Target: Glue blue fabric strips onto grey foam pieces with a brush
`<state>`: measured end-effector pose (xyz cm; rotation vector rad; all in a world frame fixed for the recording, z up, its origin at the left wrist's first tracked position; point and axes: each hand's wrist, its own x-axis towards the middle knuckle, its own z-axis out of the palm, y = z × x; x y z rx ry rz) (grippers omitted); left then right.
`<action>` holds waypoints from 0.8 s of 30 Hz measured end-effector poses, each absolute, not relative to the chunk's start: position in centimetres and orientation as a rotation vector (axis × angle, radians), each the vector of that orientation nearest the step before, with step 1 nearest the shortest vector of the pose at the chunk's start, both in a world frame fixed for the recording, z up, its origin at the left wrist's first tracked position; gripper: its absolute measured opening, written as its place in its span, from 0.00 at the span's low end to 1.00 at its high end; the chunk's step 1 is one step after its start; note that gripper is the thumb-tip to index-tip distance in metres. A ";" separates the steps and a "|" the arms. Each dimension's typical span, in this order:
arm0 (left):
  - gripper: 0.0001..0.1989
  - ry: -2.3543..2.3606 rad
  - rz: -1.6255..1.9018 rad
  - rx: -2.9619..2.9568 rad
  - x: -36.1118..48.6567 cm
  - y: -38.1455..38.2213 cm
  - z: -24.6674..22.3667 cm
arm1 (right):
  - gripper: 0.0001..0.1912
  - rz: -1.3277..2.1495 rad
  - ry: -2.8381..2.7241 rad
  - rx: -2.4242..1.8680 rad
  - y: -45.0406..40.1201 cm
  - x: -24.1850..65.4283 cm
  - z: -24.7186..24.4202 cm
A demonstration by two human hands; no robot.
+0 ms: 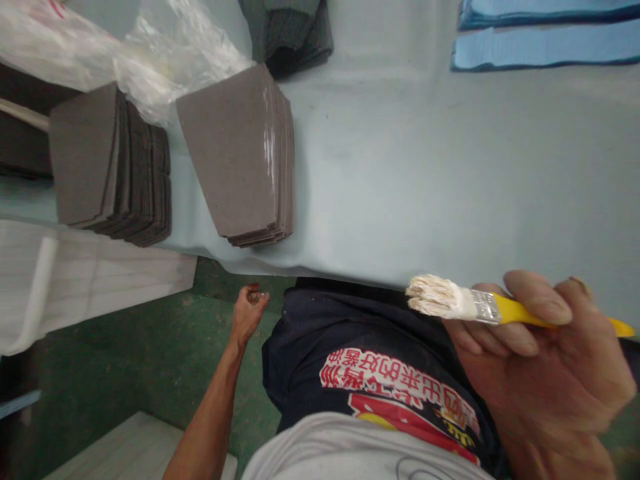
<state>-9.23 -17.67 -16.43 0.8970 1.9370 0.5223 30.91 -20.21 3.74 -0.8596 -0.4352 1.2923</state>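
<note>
My right hand is closed around the yellow handle of a paintbrush. The brush lies nearly level in front of my dark apron, near the table's front edge. Its bristles point left and are clumped with an off-white coating. Below the table edge hangs my left hand, its fingers loosely curled with a gap to the thumb and nothing visible in it. Closest to that hand on the table is a stack of brown-grey cut pieces; whitish shiny streaks mark its right side.
Another stack of dark pieces stands to the left, with crumpled clear plastic behind. Dark grey folded material lies at the back, and blue strips at the far right of the pale table. A white panel is below left.
</note>
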 end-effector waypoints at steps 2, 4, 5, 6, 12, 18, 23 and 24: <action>0.22 1.906 0.457 0.914 -9.4 -17.1 -16.3 | 0.19 1.291 -0.441 -0.871 -20.0 31.0 3.8; 0.23 1.837 0.431 0.927 -9.4 -16.7 -15.9 | 0.19 1.302 -0.468 -0.868 -19.7 31.1 3.9; 0.22 1.789 0.425 0.929 -9.3 -16.6 -15.7 | 0.19 1.316 -0.482 -0.868 -19.6 31.2 3.9; 0.21 1.738 0.424 0.928 -9.1 -16.6 -15.4 | 0.18 1.324 -0.491 -0.868 -19.5 31.2 3.9; 0.17 1.521 0.536 0.910 -6.2 -17.5 -13.3 | 0.23 1.339 -0.417 -0.871 -19.7 31.2 3.7; 0.16 1.394 0.653 0.937 -3.2 -17.3 -8.9 | 0.25 1.322 -0.315 -0.922 -20.4 31.1 3.6; 0.24 1.365 0.686 0.914 -0.8 -17.2 -5.0 | 0.27 1.338 -0.384 -0.896 -20.1 30.9 3.8; 0.25 1.362 0.690 0.899 -0.4 -17.2 -4.5 | 0.28 1.338 -0.424 -0.880 -19.9 30.9 3.9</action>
